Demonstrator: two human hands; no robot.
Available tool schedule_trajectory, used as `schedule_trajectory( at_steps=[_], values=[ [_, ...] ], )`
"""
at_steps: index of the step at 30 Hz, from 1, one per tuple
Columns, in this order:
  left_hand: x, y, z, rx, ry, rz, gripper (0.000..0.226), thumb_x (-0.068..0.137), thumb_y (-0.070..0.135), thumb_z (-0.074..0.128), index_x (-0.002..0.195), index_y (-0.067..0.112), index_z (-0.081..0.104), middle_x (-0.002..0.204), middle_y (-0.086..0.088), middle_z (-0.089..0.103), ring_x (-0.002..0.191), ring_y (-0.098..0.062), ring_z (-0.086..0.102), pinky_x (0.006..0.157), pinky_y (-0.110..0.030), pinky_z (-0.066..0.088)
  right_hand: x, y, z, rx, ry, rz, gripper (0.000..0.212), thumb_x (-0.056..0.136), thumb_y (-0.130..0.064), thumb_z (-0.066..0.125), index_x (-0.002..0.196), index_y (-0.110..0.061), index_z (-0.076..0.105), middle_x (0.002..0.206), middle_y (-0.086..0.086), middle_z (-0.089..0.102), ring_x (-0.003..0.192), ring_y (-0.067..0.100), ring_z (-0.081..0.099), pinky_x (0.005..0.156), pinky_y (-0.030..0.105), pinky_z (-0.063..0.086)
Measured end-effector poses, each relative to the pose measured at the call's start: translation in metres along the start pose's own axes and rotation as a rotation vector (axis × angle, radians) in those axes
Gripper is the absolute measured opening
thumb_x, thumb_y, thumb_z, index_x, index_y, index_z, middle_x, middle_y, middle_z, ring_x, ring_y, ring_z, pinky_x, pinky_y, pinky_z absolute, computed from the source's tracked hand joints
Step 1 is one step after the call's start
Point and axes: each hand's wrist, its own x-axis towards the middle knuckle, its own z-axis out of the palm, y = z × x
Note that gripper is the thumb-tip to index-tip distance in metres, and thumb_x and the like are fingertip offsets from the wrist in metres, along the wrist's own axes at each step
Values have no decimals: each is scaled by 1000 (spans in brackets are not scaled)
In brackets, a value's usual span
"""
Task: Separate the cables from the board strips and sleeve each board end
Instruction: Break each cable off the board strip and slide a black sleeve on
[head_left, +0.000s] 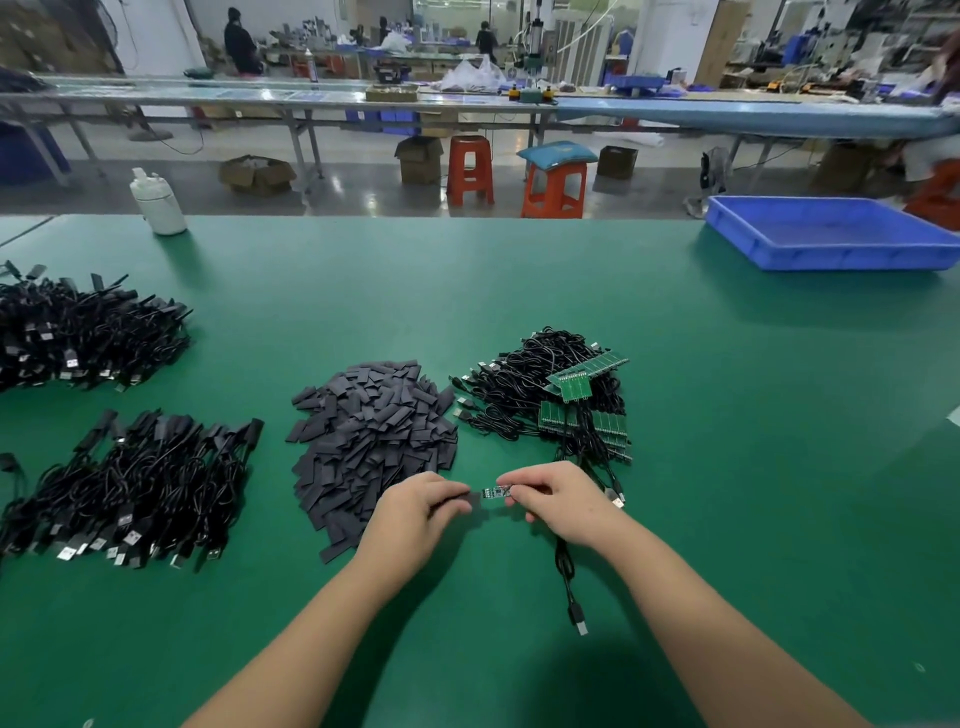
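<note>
Item in hand: 1 small board end (497, 491), held level just above green bench (675, 467), centre-front. Right hand (558, 501) pinches its right side; attached cable (566, 571) trails down from under that hand, USB plug lying on mat nr right forearm. Left hand (423, 506) pinches 1 dark sleeve (471, 502), mouth facing board's free end, almost touching. Judged: aligned end-to-end so sleeve slides straight on; right grip steadies board against the push.

Stock, arranged by reach:
- Sleeve pile (371, 441), 1 heap, just beyond left hand; pcs too many to count. Likely placed there for quick pick.
- Unseparated cables on board strips (566, 405), 1 heap, just beyond right hand; several green strips visible, exact no. unclear.
- Cable bundles w/ dark ends, 2 heaps at left: near (130, 483), far (78, 332). Prob. finished pcs; cannot confirm.
- Blue tray (831, 249), 1, far right; contents not visible.
- White bottle (158, 202), 1, far left edge.

Step judged: sleeving under way, sleeve not yet on.
</note>
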Motion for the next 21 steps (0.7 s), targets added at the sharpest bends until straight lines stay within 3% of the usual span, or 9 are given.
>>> schedule_trajectory(
  at_steps=[3, 10, 21],
  values=[
    [0, 10, -2, -109, 86, -6, 16, 87, 20, 73, 102, 19, 78, 89, 12, 69, 81, 3, 61, 76, -6, 41, 0, 0, 0, 114, 32, 16, 24, 97, -13, 59, 115, -23, 72, 87, -10, 76, 63, 6, 58, 64, 25, 52],
    [-1, 17, -4, -115, 101, -10, 20, 86, 18, 74, 106, 15, 77, 93, 7, 70, 84, -4, 63, 79, -9, 43, -1, 3, -1, 216, 32, 11, 23, 95, -14, 62, 103, -33, 72, 88, -9, 77, 61, 5, 58, 66, 23, 52],
    [-2, 18, -6, -111, 108, -14, 21, 85, 19, 75, 106, 16, 77, 96, 7, 72, 87, -6, 64, 81, -6, 41, -2, 8, 7, 320, 10, 21, 23, 94, -8, 63, 103, -26, 74, 86, 6, 77, 66, 10, 61, 67, 23, 51]
  ],
)
